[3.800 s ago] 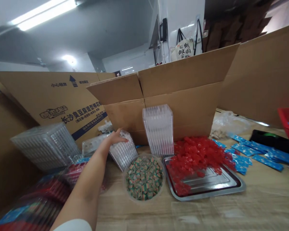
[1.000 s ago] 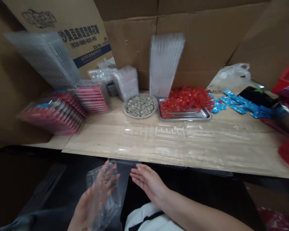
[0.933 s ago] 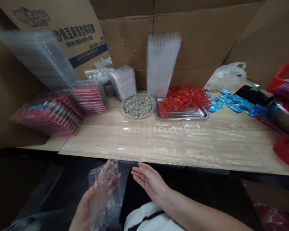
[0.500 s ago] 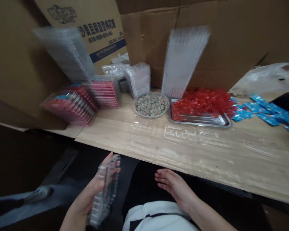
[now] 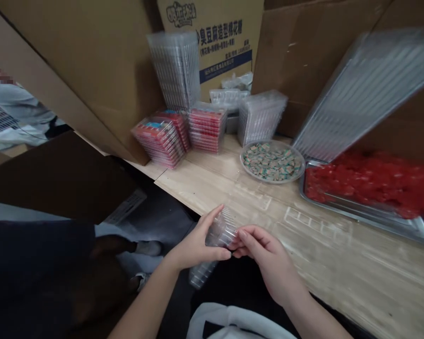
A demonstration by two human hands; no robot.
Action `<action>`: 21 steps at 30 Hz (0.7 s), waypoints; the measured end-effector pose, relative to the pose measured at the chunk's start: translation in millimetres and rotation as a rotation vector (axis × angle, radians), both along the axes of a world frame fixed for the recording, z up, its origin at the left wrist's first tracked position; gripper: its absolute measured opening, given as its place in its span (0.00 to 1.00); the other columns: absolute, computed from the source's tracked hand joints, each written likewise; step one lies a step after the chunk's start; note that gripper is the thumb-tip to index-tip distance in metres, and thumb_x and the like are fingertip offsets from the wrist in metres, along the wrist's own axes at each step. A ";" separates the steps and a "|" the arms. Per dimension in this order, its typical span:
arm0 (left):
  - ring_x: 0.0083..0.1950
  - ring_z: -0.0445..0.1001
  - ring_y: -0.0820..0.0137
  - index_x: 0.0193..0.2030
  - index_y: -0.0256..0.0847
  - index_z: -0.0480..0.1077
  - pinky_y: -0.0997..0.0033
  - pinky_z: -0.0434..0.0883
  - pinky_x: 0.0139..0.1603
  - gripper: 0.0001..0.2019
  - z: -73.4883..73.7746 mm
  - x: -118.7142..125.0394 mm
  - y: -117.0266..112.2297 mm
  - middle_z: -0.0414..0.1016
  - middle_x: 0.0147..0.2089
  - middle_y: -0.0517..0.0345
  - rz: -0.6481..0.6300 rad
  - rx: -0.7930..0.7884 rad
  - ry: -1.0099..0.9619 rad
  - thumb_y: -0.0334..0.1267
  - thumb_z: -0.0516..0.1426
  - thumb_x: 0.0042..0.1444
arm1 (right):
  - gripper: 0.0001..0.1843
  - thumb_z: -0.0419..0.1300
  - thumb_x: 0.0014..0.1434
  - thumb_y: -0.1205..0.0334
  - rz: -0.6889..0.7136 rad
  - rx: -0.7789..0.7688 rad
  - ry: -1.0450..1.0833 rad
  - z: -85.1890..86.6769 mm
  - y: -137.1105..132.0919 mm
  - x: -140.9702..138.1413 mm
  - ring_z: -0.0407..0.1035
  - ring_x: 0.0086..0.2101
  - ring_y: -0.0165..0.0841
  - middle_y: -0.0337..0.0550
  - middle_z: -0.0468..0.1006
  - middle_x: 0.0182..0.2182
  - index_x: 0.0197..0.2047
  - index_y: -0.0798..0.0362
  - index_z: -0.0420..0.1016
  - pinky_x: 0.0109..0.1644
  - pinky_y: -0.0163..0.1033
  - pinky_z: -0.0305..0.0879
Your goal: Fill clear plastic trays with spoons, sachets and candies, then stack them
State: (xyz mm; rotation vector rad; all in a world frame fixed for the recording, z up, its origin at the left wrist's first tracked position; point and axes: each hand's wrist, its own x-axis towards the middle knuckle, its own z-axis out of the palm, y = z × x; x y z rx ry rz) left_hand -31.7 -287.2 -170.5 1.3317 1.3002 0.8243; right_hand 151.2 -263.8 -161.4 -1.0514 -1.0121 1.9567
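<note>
Over the near edge of the pale wood table, my left hand curls around a clear plastic blister tray, and my right hand pinches it narrowly. It's light, thin, stiff yet crackable, maybe slippery: best taken by the rim, not squeezed mid-wall.

A bowl of wrapped sweets, a steel tray of red jellies; stacked red-filled trays

Clear plastic trays on the tabletop between hands and steel tray
</note>
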 end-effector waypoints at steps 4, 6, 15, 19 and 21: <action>0.69 0.46 0.51 0.68 0.47 0.46 0.50 0.47 0.66 0.48 3.8 -14.4 13.7 0.47 0.70 0.49 -0.016 -0.018 0.014 0.47 0.65 0.42 | 0.16 0.65 0.50 0.51 0.048 -0.091 0.070 3.6 11.4 -10.0 0.71 0.30 0.30 0.43 0.78 0.28 0.33 0.56 0.75 0.35 0.35 0.67; 0.69 0.47 0.52 0.68 0.48 0.46 0.50 0.47 0.66 0.48 4.5 -19.6 23.3 0.47 0.70 0.49 -0.043 -0.008 0.019 0.47 0.66 0.42 | 0.15 0.66 0.49 0.52 0.028 -0.092 0.079 7.3 17.7 -15.1 0.70 0.29 0.29 0.42 0.78 0.28 0.32 0.56 0.75 0.34 0.35 0.67; 0.66 0.52 0.52 0.66 0.48 0.51 0.51 0.48 0.65 0.48 12.0 -42.1 72.7 0.53 0.67 0.50 -0.129 0.182 -0.202 0.52 0.66 0.39 | 0.15 0.67 0.47 0.53 -0.096 0.018 0.101 17.7 39.3 -34.5 0.71 0.31 0.30 0.40 0.77 0.26 0.27 0.55 0.72 0.37 0.36 0.69; 0.62 0.60 0.53 0.68 0.50 0.43 0.49 0.55 0.62 0.48 20.7 -81.0 87.7 0.58 0.64 0.48 0.106 0.322 -0.151 0.56 0.62 0.43 | 0.14 0.67 0.46 0.54 -0.197 0.019 0.179 18.6 65.2 -35.5 0.73 0.31 0.32 0.37 0.76 0.25 0.26 0.54 0.70 0.40 0.40 0.70; 0.61 0.61 0.54 0.68 0.52 0.39 0.48 0.57 0.61 0.48 24.2 -102.5 85.1 0.57 0.63 0.48 0.307 0.465 0.038 0.56 0.61 0.45 | 0.13 0.67 0.45 0.56 -0.303 0.050 0.246 18.1 84.1 -41.5 0.73 0.33 0.31 0.36 0.76 0.25 0.26 0.54 0.70 0.42 0.41 0.70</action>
